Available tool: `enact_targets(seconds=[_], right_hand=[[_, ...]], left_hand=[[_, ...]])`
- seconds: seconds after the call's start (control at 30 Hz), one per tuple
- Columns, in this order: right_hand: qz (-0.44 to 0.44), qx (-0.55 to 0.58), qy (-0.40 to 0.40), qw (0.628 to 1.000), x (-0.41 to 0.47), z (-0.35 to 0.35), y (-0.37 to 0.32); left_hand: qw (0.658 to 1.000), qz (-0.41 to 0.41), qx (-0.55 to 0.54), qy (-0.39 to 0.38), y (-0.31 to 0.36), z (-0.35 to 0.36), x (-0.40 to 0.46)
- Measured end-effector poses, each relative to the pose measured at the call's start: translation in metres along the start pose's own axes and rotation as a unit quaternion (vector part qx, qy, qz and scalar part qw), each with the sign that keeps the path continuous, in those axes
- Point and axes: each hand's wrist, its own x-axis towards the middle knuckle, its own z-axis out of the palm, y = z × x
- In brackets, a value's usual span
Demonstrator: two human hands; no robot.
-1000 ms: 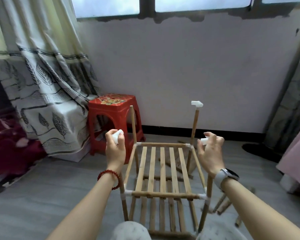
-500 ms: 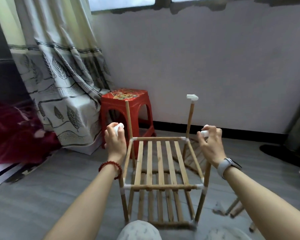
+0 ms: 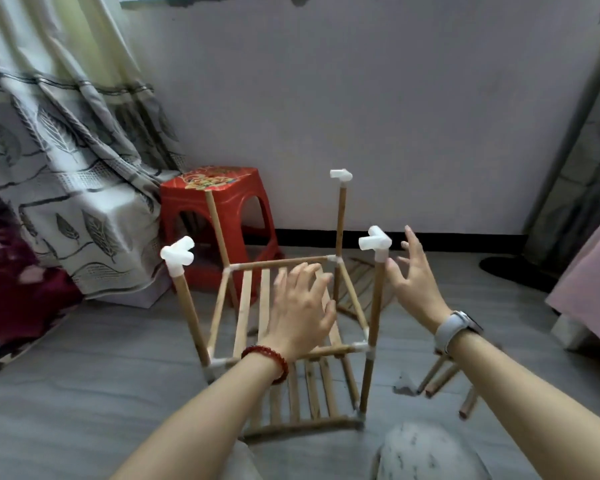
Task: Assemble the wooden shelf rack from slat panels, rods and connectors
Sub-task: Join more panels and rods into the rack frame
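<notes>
The wooden rack [image 3: 243, 306] stands on the floor with two slat shelves and four upright rods. White connectors cap the near left rod [image 3: 178, 255], the near right rod [image 3: 375, 244] and the far right rod [image 3: 341, 175]. The far left rod [image 3: 217, 223] has a bare top. My left hand [image 3: 300, 306] hovers over the upper slat shelf with fingers spread, holding nothing. My right hand [image 3: 414, 275] is open just right of the near right connector, not touching it.
A red plastic stool [image 3: 219, 202] stands behind the rack by a patterned curtain [image 3: 59, 150]. Loose wooden rods [image 3: 440, 375] lie on the grey floor at the right. More slats [image 3: 357, 271] lie behind the rack. My knees show at the bottom edge.
Both hands have let go of the white connectors on the near rods. The left hand moved right over the shelf; the right hand opened and drew slightly away.
</notes>
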Motion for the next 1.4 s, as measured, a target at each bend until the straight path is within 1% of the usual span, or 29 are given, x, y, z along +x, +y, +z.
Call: enact_targets(seconds=[0.07,0.13,0.17,0.2,0.27,0.33,0.37,0.4,0.47,0.53,0.6,0.73,0.77,0.83,0.87,0.9,0.97,1.0,1.03,1.1,1.17,1.2,1.23,1.3,1.4], right_hand=[[0.042,-0.033,0.025,0.998,-0.010,-0.015,0.033],[0.112,-0.079,0.009,0.991,-0.022,-0.029,0.079],[0.146,-0.092,-0.010,0.985,-0.027,-0.032,0.101],[0.181,-0.104,-0.031,0.977,-0.036,-0.036,0.127],[0.232,-0.127,-0.078,0.961,-0.051,-0.038,0.170],[0.267,-0.164,-0.117,0.942,-0.063,-0.033,0.217],[0.279,-0.185,-0.144,0.931,-0.071,-0.026,0.245],[0.284,-0.202,-0.164,0.923,-0.076,-0.020,0.262],[0.289,-0.226,-0.213,0.905,-0.077,-0.006,0.299],[0.273,-0.266,-0.258,0.888,-0.069,0.009,0.331],[0.272,-0.318,-0.292,0.860,-0.063,0.024,0.358],[0.277,-0.404,-0.357,0.796,-0.056,0.060,0.399],[0.267,-0.426,-0.366,0.783,-0.059,0.067,0.404],[0.237,-0.460,-0.368,0.772,-0.066,0.076,0.409],[0.231,-0.462,-0.367,0.774,-0.070,0.080,0.408],[0.239,-0.444,-0.362,0.784,-0.075,0.083,0.406],[0.269,-0.352,-0.340,0.830,-0.081,0.087,0.391],[0.268,-0.303,-0.327,0.854,-0.083,0.090,0.381],[0.254,-0.267,-0.314,0.875,-0.080,0.087,0.364],[0.214,-0.224,-0.299,0.903,-0.073,0.083,0.335],[0.180,-0.205,-0.297,0.915,-0.066,0.073,0.300],[0.169,-0.201,-0.297,0.918,-0.063,0.067,0.280],[0.161,-0.199,-0.302,0.918,-0.060,0.061,0.261],[0.136,-0.201,-0.315,0.918,-0.054,0.051,0.223],[0.092,-0.194,-0.320,0.923,-0.044,0.051,0.163]], left_hand=[[0.997,0.023,-0.037,-0.058,0.023,0.033,-0.007],[0.993,0.018,-0.064,-0.095,0.047,0.068,-0.018],[0.993,0.008,-0.062,-0.100,0.056,0.083,-0.022],[0.993,-0.010,-0.053,-0.104,0.065,0.101,-0.026],[0.994,-0.067,-0.022,-0.088,0.069,0.126,-0.028],[0.985,-0.118,0.002,-0.122,0.066,0.159,-0.023],[0.980,-0.130,0.011,-0.149,0.062,0.180,-0.023],[0.981,-0.124,0.023,-0.148,0.058,0.188,-0.023],[0.990,-0.079,0.044,-0.111,0.052,0.208,-0.023],[0.996,-0.042,0.060,-0.044,0.050,0.225,-0.017],[0.997,-0.031,0.070,0.005,0.045,0.237,-0.010],[0.995,-0.017,0.094,0.025,0.029,0.257,-0.001],[0.995,-0.017,0.099,0.022,0.027,0.258,0.000],[0.993,-0.016,0.114,0.013,0.025,0.261,0.000],[0.993,-0.019,0.120,0.006,0.024,0.262,0.001],[0.993,-0.022,0.118,-0.008,0.025,0.262,0.001],[0.993,-0.031,0.112,-0.031,0.026,0.258,0.000],[0.992,-0.037,0.106,-0.051,0.026,0.256,-0.002],[0.992,-0.045,0.096,-0.075,0.027,0.249,-0.001],[0.987,-0.052,0.068,-0.139,0.026,0.242,0.000],[0.977,-0.048,0.027,-0.206,0.024,0.233,0.001],[0.975,-0.045,0.007,-0.219,0.021,0.224,0.002],[0.973,-0.046,-0.013,-0.226,0.018,0.215,0.002],[0.975,-0.054,-0.041,-0.211,0.010,0.189,0.003],[0.976,-0.045,-0.036,-0.208,-0.018,0.142,0.003]])
